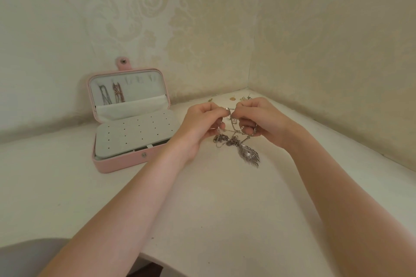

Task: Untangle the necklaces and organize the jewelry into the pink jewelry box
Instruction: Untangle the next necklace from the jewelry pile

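A knot of thin silver necklaces [229, 139] hangs between my two hands above the white table. My left hand [200, 126] pinches chain at the top of the knot, and my right hand [261, 119] pinches it just opposite, fingertips almost touching. A large silver feather pendant [248, 155] dangles from the tangle and rests on the table. The pink jewelry box [117, 165] stands open at the left. Its lid holds a silver necklace [104, 94] and a rose-gold necklace [118, 93]; a white perforated earring panel [135, 135] covers the base.
Several small gold and silver earrings [238, 98] lie on the table near the corner, behind my hands. Patterned cream walls close in at the back and right. The white table's curved front edge [171, 265] is near me.
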`<move>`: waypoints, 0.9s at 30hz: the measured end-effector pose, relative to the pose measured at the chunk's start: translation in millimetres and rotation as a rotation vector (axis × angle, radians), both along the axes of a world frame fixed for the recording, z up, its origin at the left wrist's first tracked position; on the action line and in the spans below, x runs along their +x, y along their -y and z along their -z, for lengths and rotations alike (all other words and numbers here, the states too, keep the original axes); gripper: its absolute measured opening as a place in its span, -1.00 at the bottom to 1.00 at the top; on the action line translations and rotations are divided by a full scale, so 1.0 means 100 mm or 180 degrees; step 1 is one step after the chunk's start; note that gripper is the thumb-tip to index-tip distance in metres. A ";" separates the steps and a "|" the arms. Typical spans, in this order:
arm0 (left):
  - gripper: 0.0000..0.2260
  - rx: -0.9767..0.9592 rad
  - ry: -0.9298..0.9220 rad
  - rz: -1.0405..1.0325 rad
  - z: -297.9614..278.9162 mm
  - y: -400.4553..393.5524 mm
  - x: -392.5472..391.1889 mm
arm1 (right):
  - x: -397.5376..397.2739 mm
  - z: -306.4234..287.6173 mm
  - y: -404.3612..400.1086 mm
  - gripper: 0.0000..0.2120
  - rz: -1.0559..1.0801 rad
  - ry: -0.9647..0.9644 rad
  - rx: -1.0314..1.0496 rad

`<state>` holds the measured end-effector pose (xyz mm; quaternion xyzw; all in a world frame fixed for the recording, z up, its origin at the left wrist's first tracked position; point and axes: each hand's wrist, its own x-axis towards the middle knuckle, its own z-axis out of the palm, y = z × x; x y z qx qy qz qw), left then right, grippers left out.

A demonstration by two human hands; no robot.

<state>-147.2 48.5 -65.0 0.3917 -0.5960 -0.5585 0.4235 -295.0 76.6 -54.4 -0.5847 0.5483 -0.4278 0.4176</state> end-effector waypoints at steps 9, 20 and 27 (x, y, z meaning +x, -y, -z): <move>-0.97 -0.0725 0.0765 0.0263 0.04 -0.04 -0.01 | -0.02 0.01 -0.01 -0.62 0.0137 -0.0072 -0.0016; -0.85 -0.0849 -0.0093 -0.0047 -0.02 -0.03 0.05 | -0.05 0.00 -0.01 -0.63 0.0345 -0.0128 -0.0027; -0.92 -0.0609 -0.0467 -0.0198 -0.02 0.03 0.07 | -0.07 0.00 0.00 -0.52 0.0303 0.0132 0.0027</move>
